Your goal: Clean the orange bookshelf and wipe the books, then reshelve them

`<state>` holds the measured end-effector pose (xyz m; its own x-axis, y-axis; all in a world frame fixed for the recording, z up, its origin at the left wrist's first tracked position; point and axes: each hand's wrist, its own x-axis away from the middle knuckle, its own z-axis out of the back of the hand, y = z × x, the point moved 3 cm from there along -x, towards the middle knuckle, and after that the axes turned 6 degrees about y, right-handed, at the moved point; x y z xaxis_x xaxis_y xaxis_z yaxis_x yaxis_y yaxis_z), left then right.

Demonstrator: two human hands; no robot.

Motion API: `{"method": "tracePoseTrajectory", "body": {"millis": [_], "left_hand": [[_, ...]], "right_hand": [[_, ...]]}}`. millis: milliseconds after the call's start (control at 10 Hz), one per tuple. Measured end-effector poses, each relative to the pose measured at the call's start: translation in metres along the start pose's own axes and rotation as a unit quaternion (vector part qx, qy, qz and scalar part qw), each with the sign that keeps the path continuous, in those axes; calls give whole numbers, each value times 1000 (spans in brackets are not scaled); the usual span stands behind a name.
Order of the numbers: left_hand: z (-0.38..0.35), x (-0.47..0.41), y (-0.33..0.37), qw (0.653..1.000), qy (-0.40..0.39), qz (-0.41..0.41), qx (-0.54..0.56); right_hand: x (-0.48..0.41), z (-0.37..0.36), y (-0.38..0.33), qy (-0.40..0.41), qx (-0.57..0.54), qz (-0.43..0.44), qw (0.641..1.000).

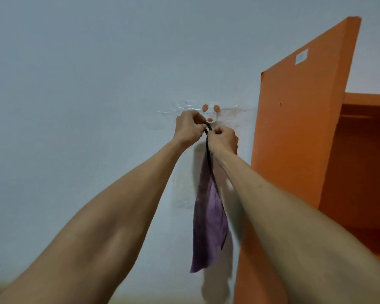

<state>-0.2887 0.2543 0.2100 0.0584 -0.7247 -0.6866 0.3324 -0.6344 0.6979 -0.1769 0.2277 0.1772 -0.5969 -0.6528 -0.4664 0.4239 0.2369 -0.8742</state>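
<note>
A purple cloth hangs down the pale wall from a dark loop at its top. Both my arms reach up to a white wall hook with orange dots. My left hand and my right hand each pinch the loop just below the hook, fingers curled round it. The orange bookshelf stands to the right against the wall, its side panel facing me and an open compartment beyond it. No books are in view.
A white cloth hangs behind the purple one, lower down the wall. Clear tape strips are stuck to the wall beside the hook. A small white label sits high on the shelf's side panel.
</note>
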Motion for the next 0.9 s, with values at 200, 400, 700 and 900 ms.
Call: {"method": "tracePoseTrajectory", "body": {"millis": [200,400,700,900], "left_hand": [[-14,-20,-13,1000,-10,-15,23],[-24,-22,-25,1000,-13,-16,23],[-25,-11,-35,1000,-3,-21,5],[-20,-6,-56,1000,18,0,9]], "right_hand": [[-13,-7,-1,31,32,3,999],[-15,-12,10,34,54,-23,998],[-9,-21,22,32,66,-38,997],[-3,-21,27,57,55,-39,996]]}}
